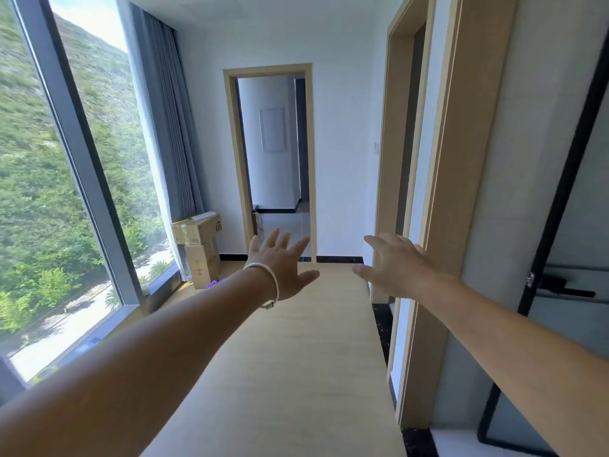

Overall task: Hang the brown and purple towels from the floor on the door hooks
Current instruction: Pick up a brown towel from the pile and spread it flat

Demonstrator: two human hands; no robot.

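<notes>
Daylight pours through a tall window (59,179) on the left, with a green hillside beyond and grey curtains (164,110) drawn to its far edge. White walls (342,127) surround a wood-framed doorway (273,159) straight ahead. Stacked cardboard boxes (199,245) stand on the pale wooden floor (296,357).

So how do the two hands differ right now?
The left hand wears a silver bangle at the wrist; the right hand is bare. The left hand has its fingers spread, while the right hand's lie closer together. Both are open, outstretched and hold nothing.
</notes>
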